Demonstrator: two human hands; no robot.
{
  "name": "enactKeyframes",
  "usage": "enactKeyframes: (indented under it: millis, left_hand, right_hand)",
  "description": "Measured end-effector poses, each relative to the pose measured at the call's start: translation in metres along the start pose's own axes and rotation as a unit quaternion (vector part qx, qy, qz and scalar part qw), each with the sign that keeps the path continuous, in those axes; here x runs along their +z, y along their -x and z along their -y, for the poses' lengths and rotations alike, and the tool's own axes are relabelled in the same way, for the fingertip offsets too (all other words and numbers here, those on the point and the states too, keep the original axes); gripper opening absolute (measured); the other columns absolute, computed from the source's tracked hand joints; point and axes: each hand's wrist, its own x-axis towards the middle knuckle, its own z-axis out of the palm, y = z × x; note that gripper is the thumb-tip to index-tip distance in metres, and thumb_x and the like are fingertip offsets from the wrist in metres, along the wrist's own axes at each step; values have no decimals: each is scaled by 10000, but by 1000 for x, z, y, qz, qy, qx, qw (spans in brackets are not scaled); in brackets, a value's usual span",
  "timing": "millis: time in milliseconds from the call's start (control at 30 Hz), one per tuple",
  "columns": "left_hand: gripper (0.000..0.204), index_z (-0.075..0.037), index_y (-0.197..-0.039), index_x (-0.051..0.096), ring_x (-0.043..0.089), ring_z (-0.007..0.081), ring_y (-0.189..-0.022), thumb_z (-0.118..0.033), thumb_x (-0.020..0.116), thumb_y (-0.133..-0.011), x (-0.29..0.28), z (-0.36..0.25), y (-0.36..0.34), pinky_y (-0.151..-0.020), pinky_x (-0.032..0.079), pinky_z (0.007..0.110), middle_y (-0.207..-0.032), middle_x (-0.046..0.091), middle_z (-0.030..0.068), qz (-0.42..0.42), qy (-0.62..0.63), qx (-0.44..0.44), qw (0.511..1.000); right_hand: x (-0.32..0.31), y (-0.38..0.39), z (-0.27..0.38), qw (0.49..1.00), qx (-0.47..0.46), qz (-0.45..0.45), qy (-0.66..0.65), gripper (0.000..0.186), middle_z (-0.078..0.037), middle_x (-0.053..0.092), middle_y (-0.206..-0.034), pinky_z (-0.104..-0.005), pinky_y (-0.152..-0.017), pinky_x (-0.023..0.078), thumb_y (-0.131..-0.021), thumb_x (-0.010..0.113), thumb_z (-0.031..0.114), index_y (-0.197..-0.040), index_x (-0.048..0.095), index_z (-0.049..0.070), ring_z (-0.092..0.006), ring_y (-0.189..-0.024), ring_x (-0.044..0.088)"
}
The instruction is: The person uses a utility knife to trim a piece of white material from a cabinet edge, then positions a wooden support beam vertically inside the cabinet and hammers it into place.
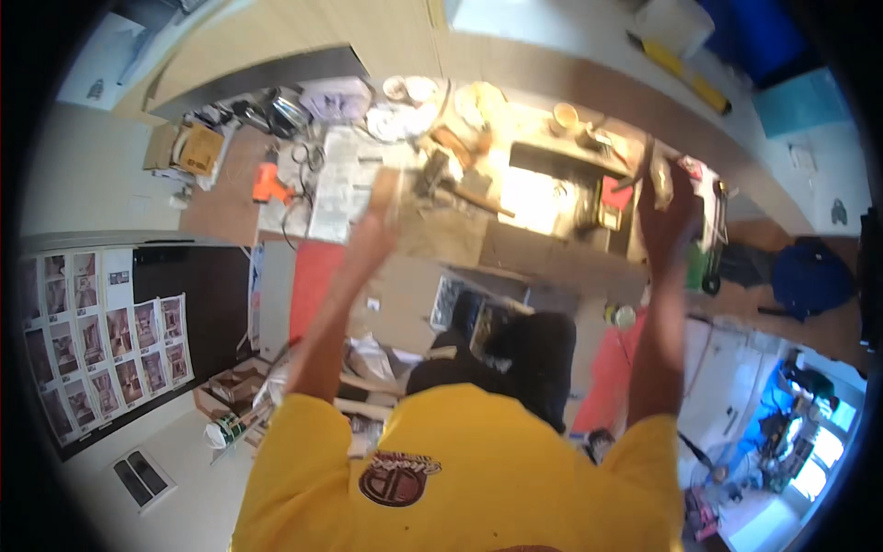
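Note:
My left hand [377, 213] is smeared by motion over the newspaper [336, 179] on the workbench; its fingers are too blurred to read. At the bench's right end, my right hand [668, 207] is closed around a pale, oblong object [660, 182], with a dark curved thing beside it. Between my hands lie a hammer [476, 198] with a wooden handle and a brown paper sheet [441, 239]. A lit open wooden tray [532, 156] has a red item [614, 191] at its right.
An orange power tool [269, 184] with cables is at the left, near a cardboard box [199, 149]. Cups [565, 117] and cluttered supplies line the back. A blue fabric item [809, 276] rests on the right counter. Red mats [317, 276] and a cabinet are below the bench.

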Motion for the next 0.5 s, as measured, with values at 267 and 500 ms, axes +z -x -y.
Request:
enactKeyframes:
  millis: [267,500]
  left_hand:
    - [260,9,-1132,709,704,369,-1027,-144,703,-922,-117,-89,-17,-899,550,431,-1072,723,219,-339,134,175,915]
    - [456,-15,-1321,612,636,404,-1169,-240,707,-937,-286,-152,-142,-1023,470,426,-1307,654,196,-322,-132,419,839]
  right_hand:
    - [-6,243,105,778,321,451,-298,166,-221,708,-965,-438,-808,551,-891,692,125,-984,717,-11,-385,-902,698]
    - [15,274,156,767,166,556,-273,279,-207,694,-999,-476,-895,526,-890,673,215,-1091,703,25,-406,-1005,657]
